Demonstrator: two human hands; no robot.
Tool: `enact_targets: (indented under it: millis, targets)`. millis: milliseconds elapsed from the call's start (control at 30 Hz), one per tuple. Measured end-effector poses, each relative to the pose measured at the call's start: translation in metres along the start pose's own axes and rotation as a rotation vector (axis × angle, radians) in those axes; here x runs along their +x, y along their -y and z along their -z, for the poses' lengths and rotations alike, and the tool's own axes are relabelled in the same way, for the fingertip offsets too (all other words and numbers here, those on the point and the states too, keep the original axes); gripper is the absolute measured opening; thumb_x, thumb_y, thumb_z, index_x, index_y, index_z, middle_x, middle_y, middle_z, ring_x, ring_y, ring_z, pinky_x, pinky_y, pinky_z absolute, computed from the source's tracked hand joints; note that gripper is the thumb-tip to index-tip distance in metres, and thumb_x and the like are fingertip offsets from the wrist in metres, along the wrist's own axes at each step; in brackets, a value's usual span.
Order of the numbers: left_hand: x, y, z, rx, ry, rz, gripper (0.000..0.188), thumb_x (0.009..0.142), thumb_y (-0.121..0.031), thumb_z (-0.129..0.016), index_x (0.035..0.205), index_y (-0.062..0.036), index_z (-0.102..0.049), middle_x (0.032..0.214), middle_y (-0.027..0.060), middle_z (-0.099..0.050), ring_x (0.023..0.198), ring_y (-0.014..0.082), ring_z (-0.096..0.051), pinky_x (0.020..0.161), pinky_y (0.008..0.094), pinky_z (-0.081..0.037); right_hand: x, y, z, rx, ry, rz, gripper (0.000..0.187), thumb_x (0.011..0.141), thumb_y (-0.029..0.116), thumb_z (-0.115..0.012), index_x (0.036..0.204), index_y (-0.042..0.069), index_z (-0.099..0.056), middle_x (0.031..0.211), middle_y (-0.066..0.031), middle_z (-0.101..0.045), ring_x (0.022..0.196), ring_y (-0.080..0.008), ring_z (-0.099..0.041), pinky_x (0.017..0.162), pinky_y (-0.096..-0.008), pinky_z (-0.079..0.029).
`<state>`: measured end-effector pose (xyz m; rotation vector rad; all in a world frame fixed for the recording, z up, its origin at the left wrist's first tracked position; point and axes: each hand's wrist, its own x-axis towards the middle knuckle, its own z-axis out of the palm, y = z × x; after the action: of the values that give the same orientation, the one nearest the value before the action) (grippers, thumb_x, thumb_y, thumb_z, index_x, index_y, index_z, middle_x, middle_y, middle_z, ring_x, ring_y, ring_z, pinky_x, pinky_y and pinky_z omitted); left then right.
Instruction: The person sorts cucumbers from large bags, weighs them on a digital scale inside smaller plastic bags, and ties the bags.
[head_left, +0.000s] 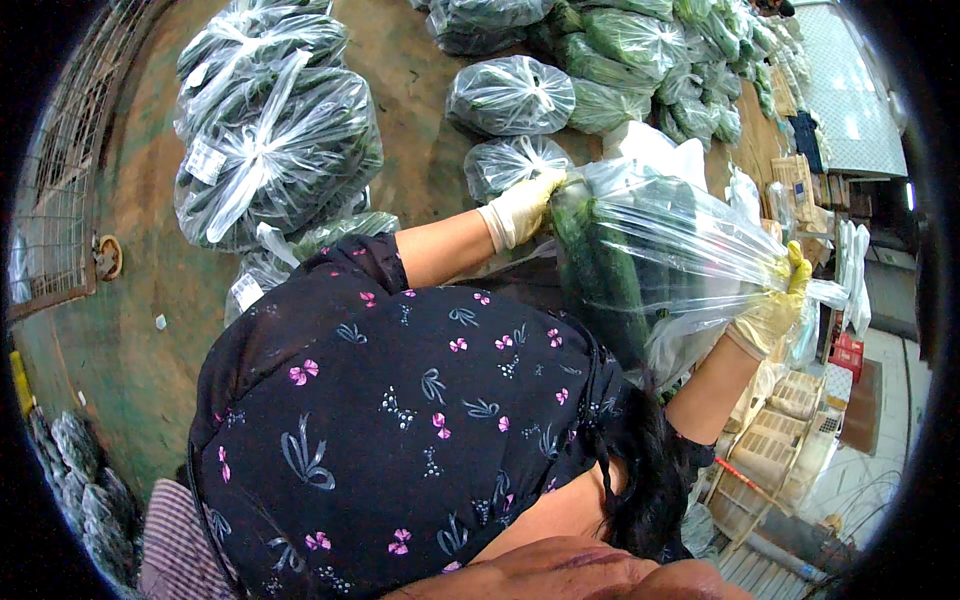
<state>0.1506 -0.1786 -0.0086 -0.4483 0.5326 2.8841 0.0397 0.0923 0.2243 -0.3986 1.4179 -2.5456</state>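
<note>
At left, tied bags of produce [285, 150] sit knot-up, probably to stay closed. The left hand's [518, 213] fingers grip one end of the clear bag [655, 235] between both hands, apparently steadying it; the right hand's [770, 315] fingers clench its gathered neck, presumably retaining the long green vegetables [600, 265].

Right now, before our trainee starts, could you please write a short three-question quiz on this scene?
1. Which hand grips the gathered neck of the clear bag? A, left; B, right; C, neither.
2. True or false: both of the person's hands are bare.
3. Fill in: the large tied bag with a white label lies to the ____ of the bag being handled.

Key:
1. B, the right hand.
2. False: the left hand and the right wear pale gloves.
3. Left.
</note>
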Motion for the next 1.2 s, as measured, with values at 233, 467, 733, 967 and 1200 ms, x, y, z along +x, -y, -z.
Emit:
enact_targets:
  millis: [233,467,733,967,1200]
  targets:
    - [-0.028,-0.015,-0.005,0.344,-0.088,-0.269,0.025,0.088,-0.028,-0.05,0.098,-0.0073,-0.059,0.099,0.003,-0.06,0.086,0.0175,-0.057,0.075,0.0286,-0.045,-0.027,-0.002,-0.023,-0.169,-0.065,0.099,0.031,0.091,0.029,-0.046,0.099,0.001,-0.058,0.106,-0.0153,-0.059,0.095,-0.026,-0.055,0.09,-0.0414,-0.041]
    - [-0.098,-0.032,-0.033,1.319,-0.007,-1.003,0.033,0.069,-0.024,-0.072,0.094,-0.0057,-0.064,0.091,0.0093,-0.057,0.09,0.0257,-0.052,0.081,0.0348,-0.041,-0.045,-0.005,-0.028,-0.286,-0.145,0.158,0.032,0.092,0.029,-0.047,0.101,0.0,-0.058,0.099,-0.0133,-0.06,0.09,-0.0239,-0.056,0.085,-0.0419,-0.044]
    - [-0.093,-0.018,-0.032,1.341,-0.116,-1.002,0.04,0.067,-0.026,-0.075,0.099,-0.0045,-0.063,0.091,0.0107,-0.057,0.088,0.0263,-0.052,0.079,0.0344,-0.042,-0.057,-0.017,-0.053,-0.363,-0.211,0.206,0.031,0.091,0.031,-0.049,0.098,0.002,-0.058,0.096,-0.0136,-0.061,0.085,-0.0238,-0.058,0.077,-0.0384,-0.048]
    - [-0.092,-0.016,-0.028,1.186,-0.066,-0.927,0.035,0.066,-0.022,-0.076,0.091,-0.0026,-0.061,0.087,0.0096,-0.055,0.083,0.0238,-0.053,0.076,0.0316,-0.042,-0.058,-0.017,-0.056,-0.364,-0.195,0.189,0.029,0.09,0.029,-0.05,0.097,0.001,-0.058,0.092,-0.0114,-0.061,0.079,-0.022,-0.058,0.072,-0.0361,-0.048]
    - [-0.093,-0.039,-0.035,1.299,0.02,-0.812,0.03,0.066,-0.018,-0.074,0.087,-0.0038,-0.059,0.086,0.0088,-0.054,0.081,0.023,-0.053,0.073,0.0323,-0.043,-0.066,-0.005,-0.067,-0.803,-0.081,0.346,0.027,0.087,0.011,-0.048,0.109,-0.004,-0.054,0.107,-0.0092,-0.056,0.099,-0.018,-0.052,0.088,-0.0309,-0.042]
